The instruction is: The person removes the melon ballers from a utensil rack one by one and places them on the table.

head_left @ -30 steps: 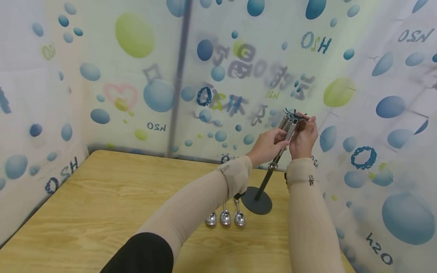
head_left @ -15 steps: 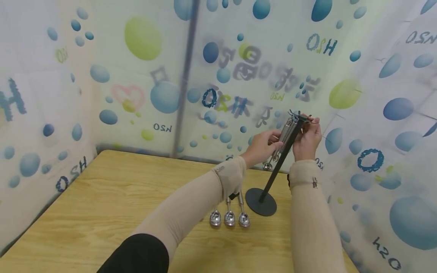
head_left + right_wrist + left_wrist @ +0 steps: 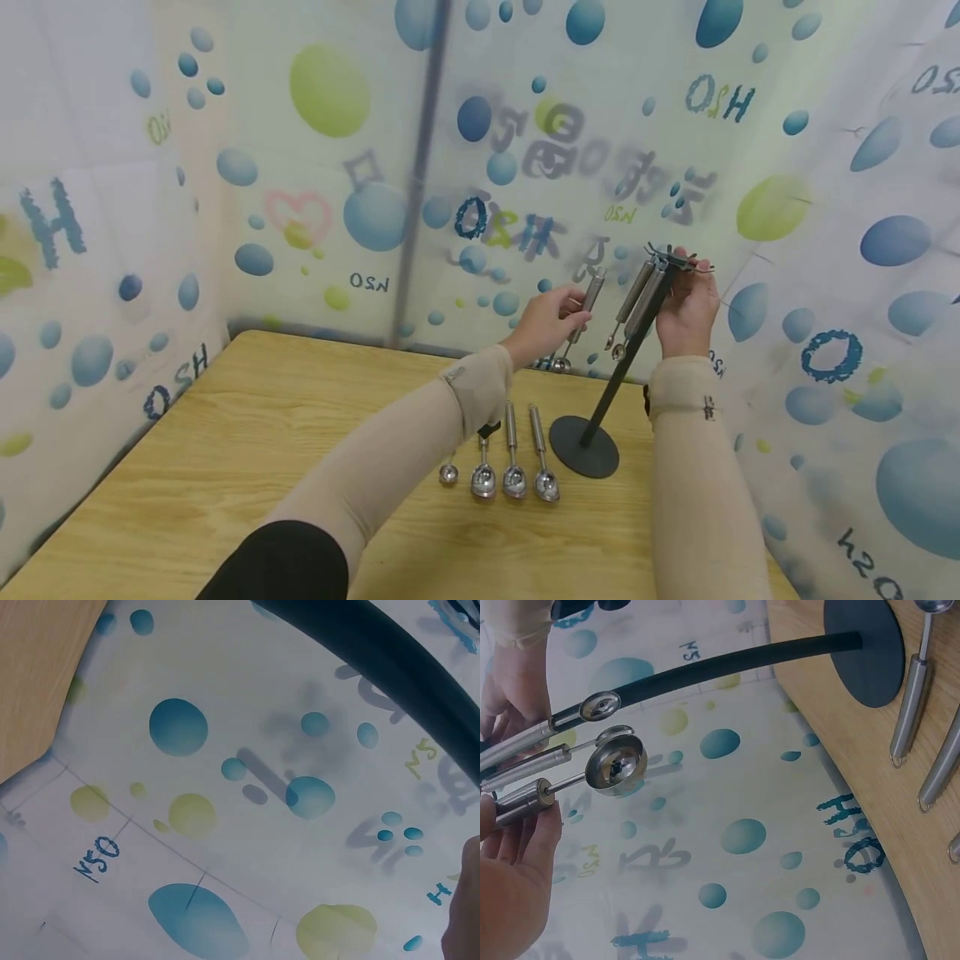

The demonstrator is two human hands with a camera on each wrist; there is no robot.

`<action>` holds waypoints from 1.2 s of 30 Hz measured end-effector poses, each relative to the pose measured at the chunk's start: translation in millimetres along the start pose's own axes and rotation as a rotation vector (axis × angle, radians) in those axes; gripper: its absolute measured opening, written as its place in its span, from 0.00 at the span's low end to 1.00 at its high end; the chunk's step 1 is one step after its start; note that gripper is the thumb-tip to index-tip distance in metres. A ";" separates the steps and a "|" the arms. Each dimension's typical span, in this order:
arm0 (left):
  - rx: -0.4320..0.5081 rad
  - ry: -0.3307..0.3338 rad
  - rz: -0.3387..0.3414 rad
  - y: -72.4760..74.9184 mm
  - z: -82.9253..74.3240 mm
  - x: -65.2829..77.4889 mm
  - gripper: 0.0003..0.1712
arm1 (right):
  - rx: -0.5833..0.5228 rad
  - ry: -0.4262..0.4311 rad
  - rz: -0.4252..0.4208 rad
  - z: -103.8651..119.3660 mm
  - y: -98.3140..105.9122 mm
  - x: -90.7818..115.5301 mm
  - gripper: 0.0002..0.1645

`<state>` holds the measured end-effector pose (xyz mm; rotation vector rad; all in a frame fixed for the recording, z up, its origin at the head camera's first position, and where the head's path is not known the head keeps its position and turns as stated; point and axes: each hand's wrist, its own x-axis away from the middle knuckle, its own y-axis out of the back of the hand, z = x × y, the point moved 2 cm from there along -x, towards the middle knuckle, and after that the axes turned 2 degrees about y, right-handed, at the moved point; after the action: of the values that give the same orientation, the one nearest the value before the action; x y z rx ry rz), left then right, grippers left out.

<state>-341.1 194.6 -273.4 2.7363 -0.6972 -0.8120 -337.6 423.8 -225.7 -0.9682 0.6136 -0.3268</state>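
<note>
Left hand (image 3: 546,323) pinches a scoop (image 3: 593,290); right hand (image 3: 688,312) grips the stand (image 3: 618,375) up top, best braced firmly against wobble.

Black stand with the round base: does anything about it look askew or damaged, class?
The slim black post looks slanted rightward in the head view, possibly just from the camera's angle. No damage shows on it or its round black base.

Reversed "H2O" lettering (image 3: 720,98) repeats across the bubble-print curtain (image 3: 600,62), with a pink heart (image 3: 327,218) and blurred grey characters (image 3: 558,157); print on the right cuff (image 3: 678,392) is illegible.
</note>
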 end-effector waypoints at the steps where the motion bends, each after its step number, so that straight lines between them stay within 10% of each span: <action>1: 0.005 0.005 0.001 1.6 1.7 0.7 0.18 | 0.001 -0.010 -0.007 0.2 -0.1 -0.3 0.11; 36: 0.009 0.050 -0.053 55.7 35.0 25.8 0.15 | -0.044 -0.091 -0.014 -0.5 1.6 3.8 0.11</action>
<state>-362.8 131.5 -296.7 2.7840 -0.6231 -0.7496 -335.0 422.3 -228.5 -1.0245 0.5338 -0.2808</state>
